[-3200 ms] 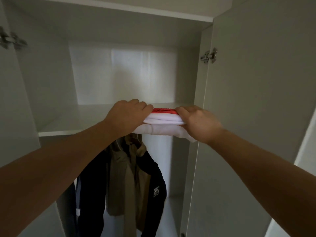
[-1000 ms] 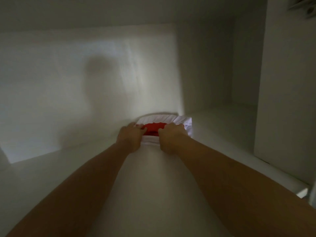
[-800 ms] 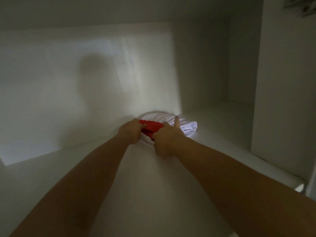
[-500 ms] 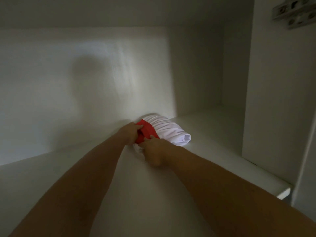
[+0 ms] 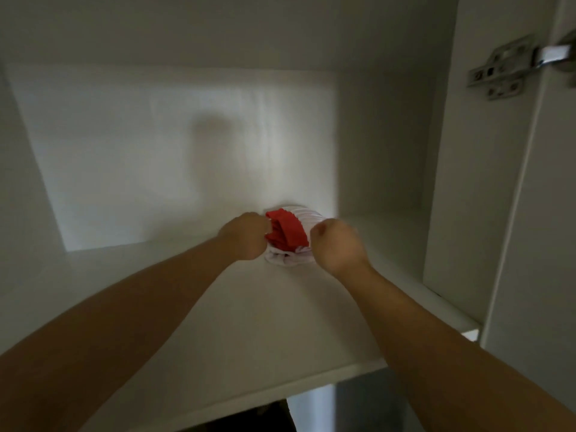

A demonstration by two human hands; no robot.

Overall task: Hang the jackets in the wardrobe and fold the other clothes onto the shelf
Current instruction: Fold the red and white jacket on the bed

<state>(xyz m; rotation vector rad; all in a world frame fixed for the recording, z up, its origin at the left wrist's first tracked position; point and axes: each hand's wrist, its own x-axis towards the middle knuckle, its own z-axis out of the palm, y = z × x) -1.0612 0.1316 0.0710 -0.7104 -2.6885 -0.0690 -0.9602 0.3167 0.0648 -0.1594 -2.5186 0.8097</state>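
Observation:
A small folded pile lies at the back of the wardrobe shelf [image 5: 249,322]: a red garment [image 5: 288,233] on top of a white garment [image 5: 293,259]. My left hand [image 5: 246,238] is curled against the red garment's left edge and grips it. On the pile's right side, my right hand [image 5: 336,244] is curled like a fist and holds the white cloth. Both forearms reach in over the shelf. My hands hide the sides of the pile.
The wardrobe's right side panel [image 5: 467,182] carries a metal hinge [image 5: 505,68], with the open door beyond it. Below the shelf's front edge, a dark piece of hanging clothing [image 5: 258,419] shows. The back wall stands just behind the pile.
The pile went from the shelf's front edge to the back wall. Over the last second my view pulled back, and my right hand shifted from the pile's front to its right side.

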